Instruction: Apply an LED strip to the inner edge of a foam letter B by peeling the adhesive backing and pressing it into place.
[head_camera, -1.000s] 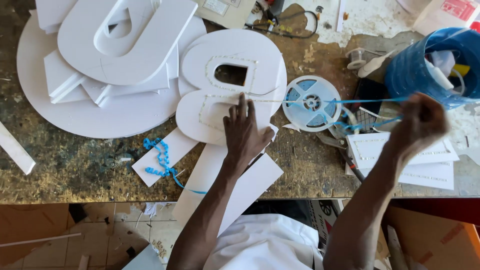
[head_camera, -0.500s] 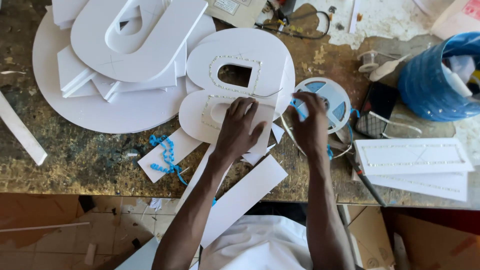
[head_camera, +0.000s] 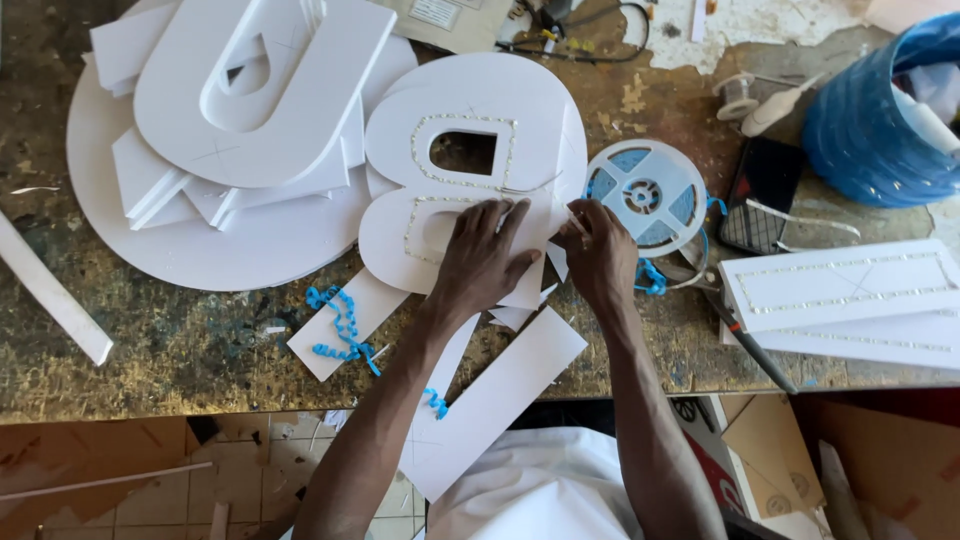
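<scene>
White foam-board letter panel (head_camera: 470, 170) lay pinned under flat, spread left hand (head_camera: 485, 255); right hand (head_camera: 597, 250) pinched thin LED strip (head_camera: 530, 185) (barely visible), which could kink or peel if tugged.

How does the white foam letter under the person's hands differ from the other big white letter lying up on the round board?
The white B-shaped foam letter lies flat on the workbench, with a dotted light strip running round its cut-outs; the white U-shaped foam letter bears no strip and rests on a pile of white offcuts. The left hand presses on the B; nothing touches the U. Both are thick, white and plain.
</scene>
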